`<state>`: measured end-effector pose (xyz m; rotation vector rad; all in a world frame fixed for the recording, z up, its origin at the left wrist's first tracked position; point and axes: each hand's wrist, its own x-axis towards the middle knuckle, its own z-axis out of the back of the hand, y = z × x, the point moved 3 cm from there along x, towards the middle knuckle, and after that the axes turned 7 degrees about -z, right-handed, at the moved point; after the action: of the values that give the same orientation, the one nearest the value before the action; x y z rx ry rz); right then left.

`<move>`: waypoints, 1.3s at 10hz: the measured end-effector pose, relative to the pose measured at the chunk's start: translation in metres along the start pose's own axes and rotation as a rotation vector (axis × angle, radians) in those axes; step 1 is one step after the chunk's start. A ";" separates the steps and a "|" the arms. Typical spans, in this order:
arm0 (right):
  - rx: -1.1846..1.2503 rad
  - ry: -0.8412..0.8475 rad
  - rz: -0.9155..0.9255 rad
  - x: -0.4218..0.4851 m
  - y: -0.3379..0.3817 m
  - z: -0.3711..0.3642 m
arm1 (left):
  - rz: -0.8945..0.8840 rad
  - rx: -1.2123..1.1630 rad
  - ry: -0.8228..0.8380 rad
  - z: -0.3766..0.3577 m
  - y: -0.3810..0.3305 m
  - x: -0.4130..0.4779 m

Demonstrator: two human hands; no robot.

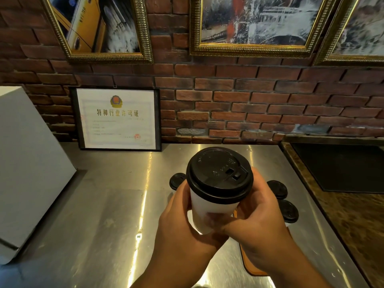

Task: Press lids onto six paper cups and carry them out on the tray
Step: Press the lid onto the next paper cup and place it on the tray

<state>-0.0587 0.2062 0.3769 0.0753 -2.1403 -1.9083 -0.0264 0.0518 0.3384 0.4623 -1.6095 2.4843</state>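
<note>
A white paper cup with a black lid seated on it is raised above the steel counter, close to the camera. My left hand grips the cup's left side. My right hand wraps round its right side and lower part. Behind and below the cup, black lids of other cups show: one at the left and two at the right. An orange-brown tray edge shows under my right wrist. The cups beneath those lids are mostly hidden.
The steel counter runs to a brick wall. A white box stands at the left, and a framed certificate leans on the wall. A dark recessed panel in a brown stone top lies at the right.
</note>
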 end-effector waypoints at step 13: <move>0.005 -0.001 0.014 0.005 0.004 0.006 | 0.095 -0.285 0.004 -0.023 -0.010 0.015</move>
<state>-0.0646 0.2109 0.3813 0.0599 -2.1402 -1.8955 -0.0415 0.0765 0.3428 0.3486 -1.9852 2.2624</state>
